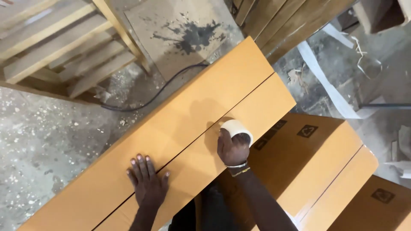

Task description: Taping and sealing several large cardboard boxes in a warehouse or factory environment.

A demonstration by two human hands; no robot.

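Note:
A long tan cardboard box [201, 102] lies diagonally across the view, its two top flaps meeting in a dark seam down the middle. My left hand [147, 182] rests flat on the box, fingers spread, just over the seam near the lower end. My right hand [232, 147] grips a white roll of tape [235, 127] and holds it against the box top beside the seam, about halfway along. Two thin bracelets sit on my right wrist.
More tan boxes [325, 171] with dark printed symbols lie lower right. A wooden slatted frame [55, 47] stands upper left. A black cable [158, 92] runs over the dusty concrete floor. Stacked boards [282, 21] and white strapping [325, 81] lie upper right.

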